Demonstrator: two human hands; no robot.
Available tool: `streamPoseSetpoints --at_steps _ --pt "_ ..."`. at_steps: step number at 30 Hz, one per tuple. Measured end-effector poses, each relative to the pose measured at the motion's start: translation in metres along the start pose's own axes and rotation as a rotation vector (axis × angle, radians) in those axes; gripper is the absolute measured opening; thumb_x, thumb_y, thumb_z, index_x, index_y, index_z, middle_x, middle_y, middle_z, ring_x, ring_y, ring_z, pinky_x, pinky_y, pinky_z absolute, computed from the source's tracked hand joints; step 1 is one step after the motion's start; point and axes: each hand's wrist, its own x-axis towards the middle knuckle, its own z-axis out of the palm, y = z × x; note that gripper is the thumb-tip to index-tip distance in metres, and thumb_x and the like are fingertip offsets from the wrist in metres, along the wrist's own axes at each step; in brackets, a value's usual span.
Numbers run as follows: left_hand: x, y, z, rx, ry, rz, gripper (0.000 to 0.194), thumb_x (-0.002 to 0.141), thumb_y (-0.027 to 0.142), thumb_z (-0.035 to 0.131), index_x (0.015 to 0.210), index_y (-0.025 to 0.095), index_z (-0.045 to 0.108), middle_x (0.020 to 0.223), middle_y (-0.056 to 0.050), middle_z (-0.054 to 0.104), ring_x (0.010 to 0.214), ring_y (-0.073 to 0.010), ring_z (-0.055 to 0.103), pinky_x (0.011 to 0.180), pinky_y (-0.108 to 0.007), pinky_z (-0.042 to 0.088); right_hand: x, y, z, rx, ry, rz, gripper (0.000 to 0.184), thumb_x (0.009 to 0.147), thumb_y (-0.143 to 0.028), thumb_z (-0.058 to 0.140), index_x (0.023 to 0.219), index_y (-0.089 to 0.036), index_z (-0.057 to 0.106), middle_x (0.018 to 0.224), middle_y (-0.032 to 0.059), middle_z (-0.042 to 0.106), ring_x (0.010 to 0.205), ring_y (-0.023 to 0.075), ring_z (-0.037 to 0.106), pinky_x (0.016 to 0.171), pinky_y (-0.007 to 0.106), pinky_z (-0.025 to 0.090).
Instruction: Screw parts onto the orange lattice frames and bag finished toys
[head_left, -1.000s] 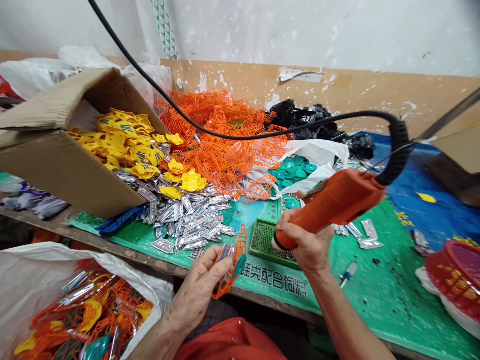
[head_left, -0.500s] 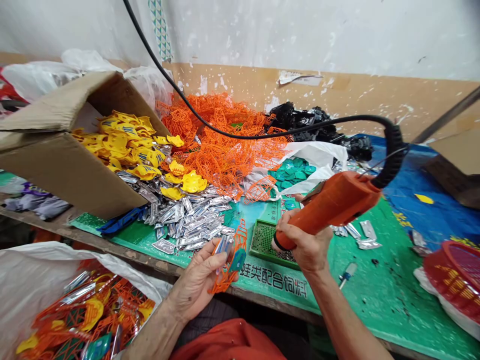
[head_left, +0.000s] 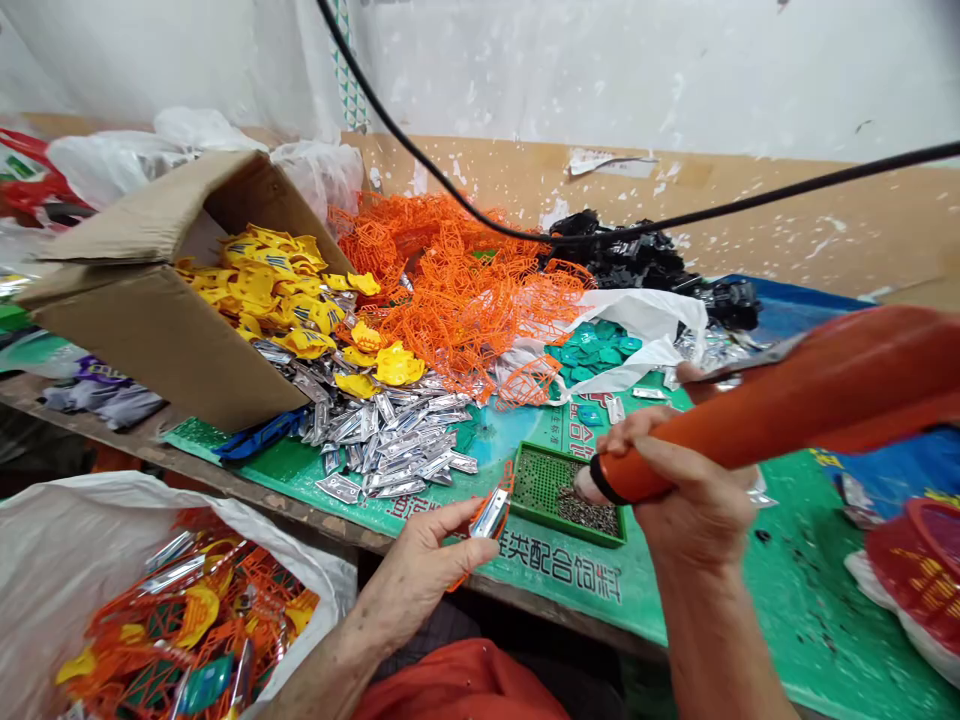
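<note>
Hands are both raised over the front edge of the bench (head_left: pixel 225 472). A silver plastic part (head_left: pixel 489 514) is pinched between the thumb and fingers of the left hand (head_left: pixel 439 565), with a thin orange plastic runner (head_left: pixel 501 490) attached to it or just behind it; which cannot be told. The right hand (head_left: pixel 694 495) is closed around an orange corded hand tool (head_left: pixel 810 405), whose nose is pointed toward the silver plastic part and is held well apart from it, and a metal strip (head_left: pixel 750 357) is seen along its top.

Just below the tool's nose, a green perforated tray (head_left: pixel 566 495) is laid on a green printed mat (head_left: pixel 757 590), with small dark pieces (head_left: pixel 589 512) gathered in one corner. Loose silver parts (head_left: pixel 382 440) are heaped beyond the tray, beside a tipped cardboard box (head_left: pixel 161 335) filled with yellow plastic parts (head_left: pixel 270 290). Behind them, a tangle of orange runners (head_left: pixel 457 305) is piled against the wall, with teal pieces (head_left: pixel 589 350) on a white plastic bag (head_left: pixel 637 320) and black parts (head_left: pixel 645 250) further right. A white sack (head_left: pixel 90 520) of mixed parts is open at lower left, and a red basket (head_left: pixel 911 560) is at the right edge.
</note>
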Motion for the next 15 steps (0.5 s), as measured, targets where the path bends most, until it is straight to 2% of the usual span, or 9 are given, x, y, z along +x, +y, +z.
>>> streamPoseSetpoints --at_steps 4,10,15 --pt "-0.001 -0.003 0.003 0.087 0.016 0.009 0.041 0.079 0.025 0.067 0.12 0.028 0.067 0.115 0.0 0.069 0.105 -0.0239 0.056 0.095 -0.032 0.037 -0.011 -0.022 0.01 0.04 -0.085 0.02 0.006 0.069 -0.015 0.064 0.071 -0.02 0.063 0.066 -0.0013 0.056 0.061 0.0135 0.056 0.062 0.033 0.051" --pt "-0.003 -0.001 0.008 0.067 -0.035 0.055 0.043 0.081 0.026 0.065 0.123 0.028 0.065 0.112 -0.001 0.069 0.109 -0.026 0.055 0.099 -0.034 0.035 -0.031 -0.026 0.028 0.105 -0.167 0.046 0.036 0.073 -0.016 0.066 0.104 -0.034 0.062 0.071 -0.0028 0.055 0.062 0.0148 0.056 0.065 0.037 0.053" --pt "-0.004 0.001 0.011 0.051 -0.05 0.072 0.033 0.081 0.02 0.063 0.112 0.026 0.071 0.103 -0.001 0.069 0.108 -0.0255 0.054 0.098 -0.034 0.034 -0.037 -0.019 0.037 0.145 -0.205 0.072 0.052 0.073 -0.014 0.066 0.119 -0.035 0.056 0.071 -0.003 0.057 0.063 0.014 0.056 0.067 0.035 0.054"
